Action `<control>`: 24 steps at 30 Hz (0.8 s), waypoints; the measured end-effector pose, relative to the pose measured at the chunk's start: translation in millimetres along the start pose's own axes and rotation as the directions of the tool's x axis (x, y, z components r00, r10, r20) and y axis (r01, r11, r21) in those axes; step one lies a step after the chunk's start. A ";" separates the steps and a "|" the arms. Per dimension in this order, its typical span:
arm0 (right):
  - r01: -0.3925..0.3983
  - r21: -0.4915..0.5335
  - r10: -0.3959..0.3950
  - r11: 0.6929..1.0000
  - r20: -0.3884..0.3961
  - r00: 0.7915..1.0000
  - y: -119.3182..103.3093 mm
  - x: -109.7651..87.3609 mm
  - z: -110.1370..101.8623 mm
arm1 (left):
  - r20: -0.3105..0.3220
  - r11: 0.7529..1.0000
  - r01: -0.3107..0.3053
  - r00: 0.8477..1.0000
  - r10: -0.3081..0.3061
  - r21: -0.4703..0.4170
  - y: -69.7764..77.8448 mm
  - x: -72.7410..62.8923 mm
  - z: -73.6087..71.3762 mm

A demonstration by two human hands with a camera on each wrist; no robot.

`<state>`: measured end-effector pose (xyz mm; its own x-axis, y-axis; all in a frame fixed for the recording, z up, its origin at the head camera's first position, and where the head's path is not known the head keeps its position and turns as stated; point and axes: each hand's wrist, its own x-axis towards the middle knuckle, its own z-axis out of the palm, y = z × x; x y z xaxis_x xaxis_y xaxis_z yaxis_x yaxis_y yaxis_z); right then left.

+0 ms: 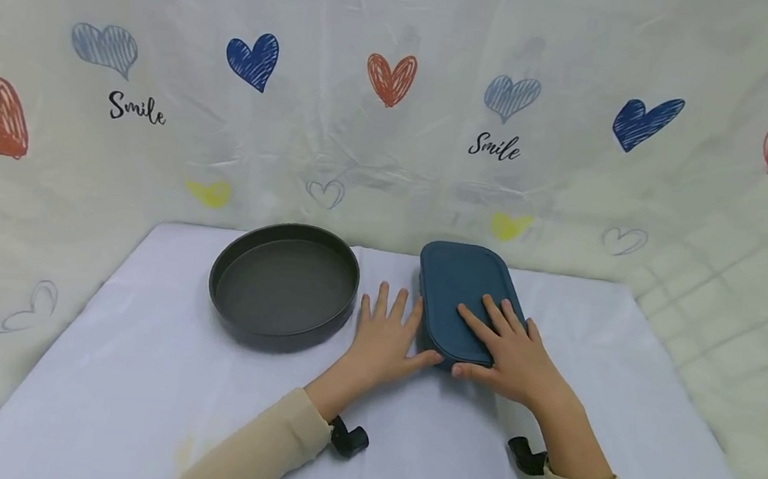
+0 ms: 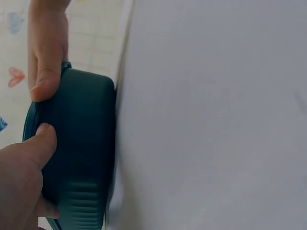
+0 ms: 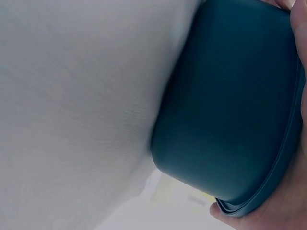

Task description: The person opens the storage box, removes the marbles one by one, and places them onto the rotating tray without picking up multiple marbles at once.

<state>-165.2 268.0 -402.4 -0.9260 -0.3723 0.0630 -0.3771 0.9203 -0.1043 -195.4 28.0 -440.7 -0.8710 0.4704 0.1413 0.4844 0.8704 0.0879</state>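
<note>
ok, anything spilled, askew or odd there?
Nothing looks spilled or damaged: dark pan upright, blue box flat, lid on. One oddity: a faint yellowish patch on the white cloth by the left sleeve; stain or print, can't tell.

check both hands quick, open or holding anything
Left hand: open and spread, touching the box.
Right hand: open and spread, resting on the box's lid.

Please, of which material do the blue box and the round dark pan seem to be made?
Blue box: probably matte plastic; its wall shows moulded ridges and even colour.
Round dark pan: perhaps metal with matte dark coating, judging by its smooth, dull surface; plastic remains possible.
</note>
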 end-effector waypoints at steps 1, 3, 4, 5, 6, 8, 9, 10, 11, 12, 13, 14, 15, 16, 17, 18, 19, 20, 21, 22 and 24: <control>-0.001 -0.004 0.001 1.000 -0.003 1.000 0.3 0.6 -0.6 | -0.002 1.000 -0.004 1.000 0.004 -0.003 0.0 0.6 -0.5; -0.002 -0.007 0.002 1.000 -0.009 1.000 0.3 2.5 -1.4 | -0.006 1.000 -0.006 1.000 0.006 -0.003 -0.6 2.1 -2.0; -0.001 -0.006 0.001 1.000 -0.011 1.000 0.2 3.6 -1.4 | -0.007 1.000 -0.006 1.000 0.006 0.001 -1.3 2.8 -2.8; 0.001 -0.003 -0.001 1.000 -0.015 1.000 0.3 4.7 -1.0 | -0.007 1.000 -0.006 1.000 0.006 0.005 -2.3 3.4 -3.5; 0.003 -0.001 -0.003 1.000 -0.018 1.000 0.3 5.7 -0.3 | -0.005 1.000 -0.006 1.000 0.006 0.008 -3.2 4.1 -4.0; 0.007 -0.001 -0.007 1.000 -0.024 1.000 0.5 7.1 1.6 | 0.006 1.000 -0.007 1.000 0.007 0.013 -4.8 5.6 -4.5; 0.010 0.000 -0.010 1.000 -0.027 1.000 0.7 7.4 2.3 | 0.014 1.000 -0.007 1.000 0.007 0.019 -5.2 6.6 -4.7; 0.012 0.000 -0.012 1.000 -0.029 0.999 1.0 7.4 3.1 | 0.025 1.000 -0.008 1.000 0.008 0.024 -5.2 7.7 -5.5; 0.014 -0.001 -0.014 1.000 -0.034 0.999 1.5 7.1 3.7 | 0.035 1.000 -0.009 0.999 0.009 0.028 -4.9 9.1 -6.0; 0.015 -0.003 -0.015 1.000 -0.037 0.999 2.0 6.5 4.2 | 0.044 0.999 -0.010 0.999 0.008 0.033 -4.2 10.7 -6.4; 0.016 -0.005 -0.017 1.000 -0.042 0.999 2.5 5.7 4.5 | 0.053 0.999 -0.008 0.999 0.006 0.035 -3.4 12.3 -6.9; 0.019 -0.006 -0.019 1.000 -0.045 0.999 2.7 4.8 4.7 | 0.063 0.999 -0.006 0.998 0.003 0.035 -2.5 14.0 -7.4; 0.022 -0.008 -0.022 1.000 -0.048 0.999 2.7 3.8 4.7 | 0.068 0.999 -0.003 0.998 0.000 0.040 -1.7 15.0 -7.9; 0.025 -0.009 -0.026 1.000 -0.053 0.998 2.8 2.7 5.1 | 0.076 0.999 0.001 0.997 -0.004 0.040 -1.2 15.7 -7.9; 0.030 -0.011 -0.031 0.999 -0.056 0.998 2.8 1.6 5.2 | 0.079 0.999 0.006 0.997 -0.009 0.041 -0.9 15.9 -7.1; 0.034 -0.010 -0.035 0.999 -0.056 0.998 2.4 0.8 5.2 | 0.080 0.999 0.010 0.997 -0.014 0.044 -0.6 15.7 -6.6; 0.039 -0.009 -0.039 0.999 -0.057 0.998 2.2 0.0 5.1 | 0.079 0.999 0.011 0.997 -0.015 0.048 -0.7 15.3 -5.5; 0.043 -0.009 -0.043 0.999 -0.056 0.997 1.5 -0.5 4.6 | 0.076 0.998 0.010 0.997 -0.014 0.054 -1.0 14.7 -4.4; 0.045 -0.008 -0.046 0.999 -0.054 0.997 0.9 -0.7 4.2 | 0.072 0.998 0.007 0.997 -0.011 0.060 -1.4 14.0 -3.4; 0.047 -0.007 -0.047 0.999 -0.054 0.997 0.5 -0.5 3.7 | 0.067 0.998 0.004 0.998 -0.009 0.064 -1.9 13.4 -2.5; 0.050 -0.006 -0.050 0.999 -0.048 0.998 -0.5 0.8 2.5 | 0.050 0.998 0.001 0.999 -0.004 0.070 -3.1 12.6 -1.5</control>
<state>-165.8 267.0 -404.8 -0.9040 -0.4114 0.1161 -0.4224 0.9014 -0.0951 -207.7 31.0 -437.8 -0.8761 0.4734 0.0913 0.4768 0.8788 0.0183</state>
